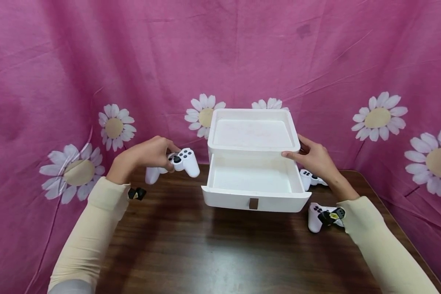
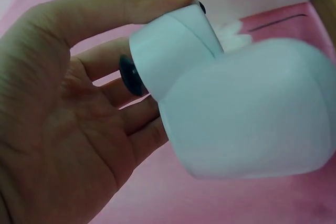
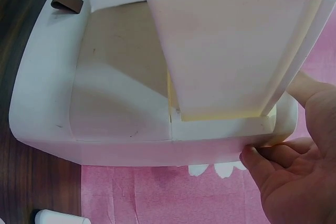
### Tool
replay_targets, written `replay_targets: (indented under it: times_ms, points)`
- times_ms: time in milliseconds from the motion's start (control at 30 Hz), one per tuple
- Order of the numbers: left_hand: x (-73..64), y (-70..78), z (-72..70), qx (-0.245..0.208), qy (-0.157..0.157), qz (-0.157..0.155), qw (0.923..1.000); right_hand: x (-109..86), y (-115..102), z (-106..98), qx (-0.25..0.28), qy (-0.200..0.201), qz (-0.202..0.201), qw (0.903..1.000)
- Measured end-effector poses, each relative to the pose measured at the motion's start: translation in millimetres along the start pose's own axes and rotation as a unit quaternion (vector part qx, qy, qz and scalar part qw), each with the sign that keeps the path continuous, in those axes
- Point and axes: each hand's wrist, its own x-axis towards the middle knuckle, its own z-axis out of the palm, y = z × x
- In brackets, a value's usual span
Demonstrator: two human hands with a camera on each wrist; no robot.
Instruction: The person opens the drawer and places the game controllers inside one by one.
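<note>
My left hand [image 1: 152, 153] pinches a white game controller [image 1: 190, 163] by its middle, up above the table's left side. In the left wrist view, the thumb lies across the white controller [image 2: 247, 108], with a black thumbstick near the fingers. On the other side, my right hand [image 1: 316, 159] grips the right edge of a white drawer box [image 1: 253, 149], thumb on the front corner below the top rim. The box's drawer [image 1: 228, 200] is pulled out and shows its white floor. From the right wrist, the hand [image 3: 289, 177] holds the box's corner.
Two more white controllers rest right of the box: one beside it [image 1: 306, 179], another nearer the front [image 1: 315, 218], partly hidden by the black wrist camera. Beneath everything is a dark wooden table [image 1: 220, 253]. A pink cloth with daisies [image 1: 242, 53] hangs behind.
</note>
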Motion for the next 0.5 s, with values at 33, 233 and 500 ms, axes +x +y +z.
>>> replay_targets:
  times_ms: [33,233,500]
  points:
    - [-0.4,4.4,-3.9,0.001,0.0,0.003,1.0,0.2,0,0,0.001,0.0,0.0,1.0]
    - [1.2,30.8,-24.5,0.007,-0.007,0.012,0.9999,0.4,-2,0,0.002,-0.001,0.0,1.0]
    - [12.6,62.4,-41.4,0.033,-0.012,0.048,0.9982,-0.6,-2,-2,0.004,-0.005,-0.003,1.0]
